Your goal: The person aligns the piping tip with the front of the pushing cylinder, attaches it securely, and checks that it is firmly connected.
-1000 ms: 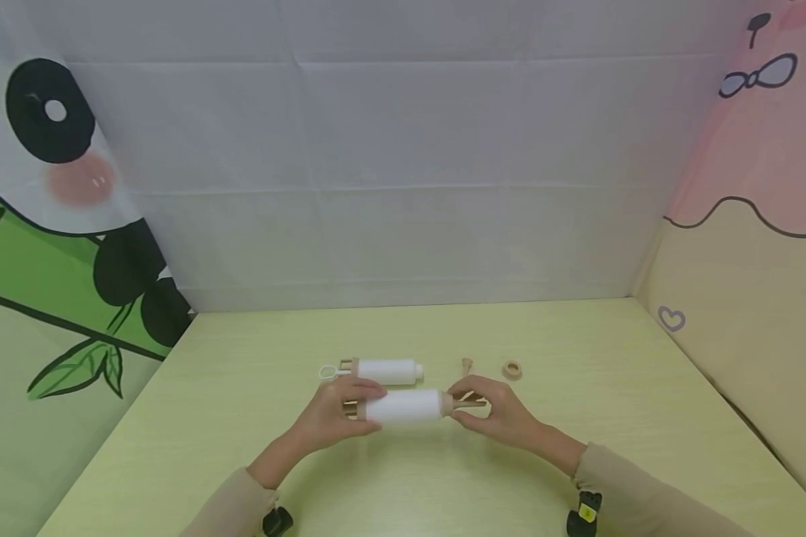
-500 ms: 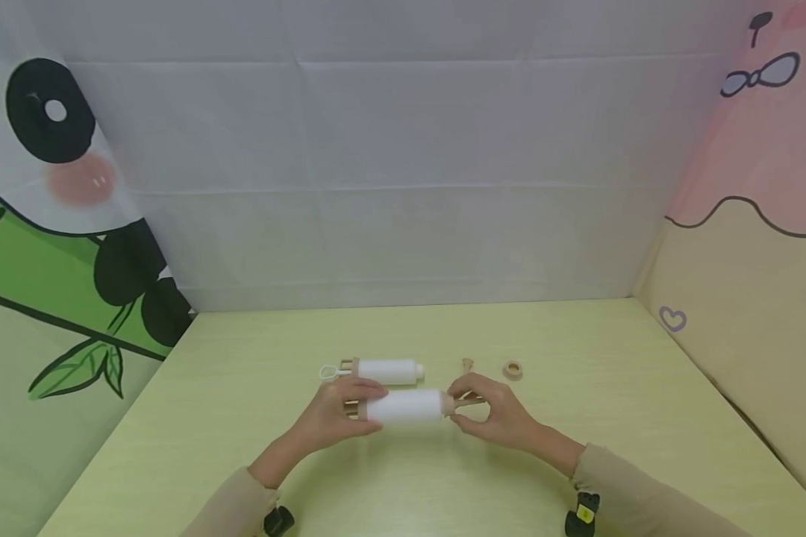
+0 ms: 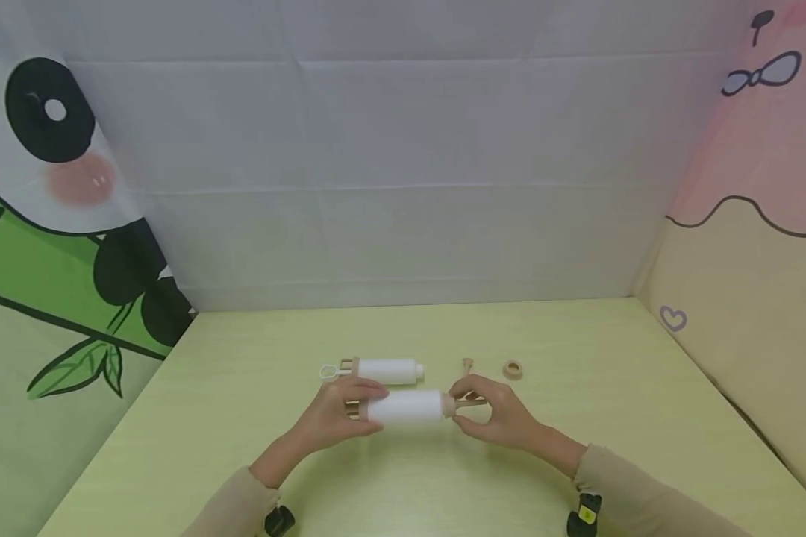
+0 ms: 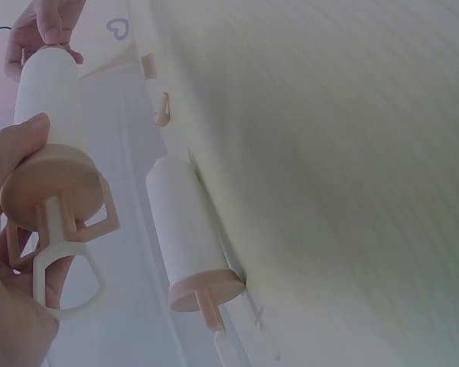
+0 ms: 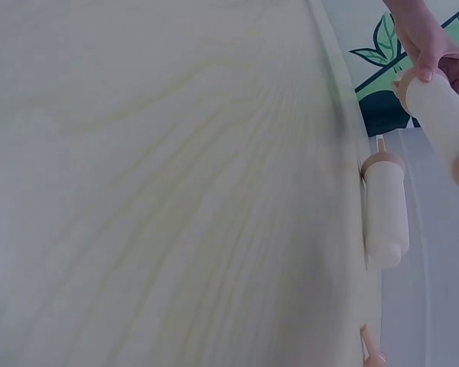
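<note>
A white syringe-like press tube (image 3: 406,407) is held level over the table between both hands. My left hand (image 3: 336,414) grips its left end, thumb and fingers around the beige flanged cap (image 4: 53,187). From that cap come two beige side grips and a white pull loop (image 4: 40,283). At the other end, my right hand (image 3: 495,414) pinches the beige end piece (image 3: 448,405), where a thin beige bar (image 3: 472,403) sticks out; the fingers partly hide this end. Just behind lies a second, similar white tube (image 3: 387,371) with its own loop at the left.
On the table (image 3: 578,350), behind the right hand, lie a small beige fitting (image 3: 467,365) and a beige ring (image 3: 513,370). A plain pale cloth (image 3: 410,186) stands at the back, with cartoon-printed panels on both sides.
Both hands stay almost in place on the tube. The right fingers shift only slightly at its end piece.
</note>
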`<action>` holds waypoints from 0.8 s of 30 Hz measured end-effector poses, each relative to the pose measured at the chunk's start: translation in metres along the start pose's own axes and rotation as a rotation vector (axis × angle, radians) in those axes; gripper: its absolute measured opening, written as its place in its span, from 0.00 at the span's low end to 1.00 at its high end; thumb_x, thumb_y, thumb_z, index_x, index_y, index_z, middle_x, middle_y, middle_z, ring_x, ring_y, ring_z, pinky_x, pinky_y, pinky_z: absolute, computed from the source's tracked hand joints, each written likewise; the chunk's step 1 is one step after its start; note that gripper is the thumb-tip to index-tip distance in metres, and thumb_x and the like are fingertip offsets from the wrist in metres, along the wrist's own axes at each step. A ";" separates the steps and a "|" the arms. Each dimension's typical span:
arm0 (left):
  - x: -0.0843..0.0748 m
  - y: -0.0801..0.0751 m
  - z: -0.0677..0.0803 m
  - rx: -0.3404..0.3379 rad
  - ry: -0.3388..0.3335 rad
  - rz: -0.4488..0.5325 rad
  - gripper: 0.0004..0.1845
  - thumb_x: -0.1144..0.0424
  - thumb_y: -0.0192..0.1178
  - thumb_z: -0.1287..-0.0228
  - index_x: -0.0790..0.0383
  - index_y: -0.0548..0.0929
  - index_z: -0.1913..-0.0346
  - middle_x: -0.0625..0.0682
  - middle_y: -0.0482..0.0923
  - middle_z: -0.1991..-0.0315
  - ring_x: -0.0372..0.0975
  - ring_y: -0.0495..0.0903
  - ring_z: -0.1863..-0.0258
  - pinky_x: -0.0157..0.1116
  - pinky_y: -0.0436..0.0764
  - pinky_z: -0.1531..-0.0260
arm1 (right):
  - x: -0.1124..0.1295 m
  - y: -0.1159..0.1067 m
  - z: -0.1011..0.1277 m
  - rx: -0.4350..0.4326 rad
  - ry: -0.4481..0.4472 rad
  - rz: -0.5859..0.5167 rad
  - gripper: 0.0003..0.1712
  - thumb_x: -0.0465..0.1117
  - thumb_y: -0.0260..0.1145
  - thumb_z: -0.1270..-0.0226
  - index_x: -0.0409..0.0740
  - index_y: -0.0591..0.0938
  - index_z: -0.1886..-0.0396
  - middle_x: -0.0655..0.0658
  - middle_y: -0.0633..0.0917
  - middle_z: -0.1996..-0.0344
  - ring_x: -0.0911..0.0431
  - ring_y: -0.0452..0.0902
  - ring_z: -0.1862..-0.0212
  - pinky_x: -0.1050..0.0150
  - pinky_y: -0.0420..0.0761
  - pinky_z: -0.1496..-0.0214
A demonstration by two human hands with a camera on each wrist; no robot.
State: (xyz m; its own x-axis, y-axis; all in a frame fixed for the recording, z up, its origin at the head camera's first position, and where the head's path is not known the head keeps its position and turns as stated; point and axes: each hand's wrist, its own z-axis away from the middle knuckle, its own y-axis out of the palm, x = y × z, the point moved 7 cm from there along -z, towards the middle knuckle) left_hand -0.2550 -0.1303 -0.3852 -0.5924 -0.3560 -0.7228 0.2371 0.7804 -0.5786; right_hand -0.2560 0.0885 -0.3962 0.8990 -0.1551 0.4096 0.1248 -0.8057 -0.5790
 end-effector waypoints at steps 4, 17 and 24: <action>-0.015 -0.002 -0.001 -0.011 0.061 -0.021 0.20 0.78 0.69 0.61 0.78 0.80 0.59 0.66 0.78 0.59 0.56 0.77 0.59 0.34 0.81 0.67 | -0.001 0.001 0.000 -0.015 -0.002 0.001 0.22 0.26 0.72 0.59 0.36 0.77 0.61 0.44 0.82 0.66 0.53 0.79 0.66 0.63 0.81 0.69; -0.039 -0.006 -0.001 -0.014 0.095 -0.037 0.19 0.80 0.69 0.62 0.80 0.79 0.61 0.67 0.77 0.60 0.57 0.77 0.61 0.36 0.82 0.68 | 0.001 -0.001 0.001 0.004 0.017 0.045 0.17 0.40 0.68 0.46 0.40 0.77 0.57 0.47 0.81 0.61 0.56 0.78 0.60 0.71 0.79 0.61; -0.019 -0.002 0.000 -0.009 0.081 -0.054 0.20 0.78 0.70 0.61 0.78 0.80 0.59 0.66 0.77 0.58 0.57 0.76 0.59 0.34 0.81 0.67 | 0.002 -0.002 0.000 -0.003 0.024 0.054 0.14 0.39 0.68 0.45 0.41 0.78 0.59 0.48 0.82 0.64 0.55 0.79 0.63 0.66 0.81 0.65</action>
State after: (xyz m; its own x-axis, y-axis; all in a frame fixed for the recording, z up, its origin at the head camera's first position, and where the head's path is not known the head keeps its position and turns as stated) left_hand -0.2444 -0.1248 -0.3706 -0.6644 -0.3549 -0.6578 0.1970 0.7658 -0.6121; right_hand -0.2540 0.0900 -0.3942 0.8941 -0.2122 0.3944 0.0749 -0.7974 -0.5988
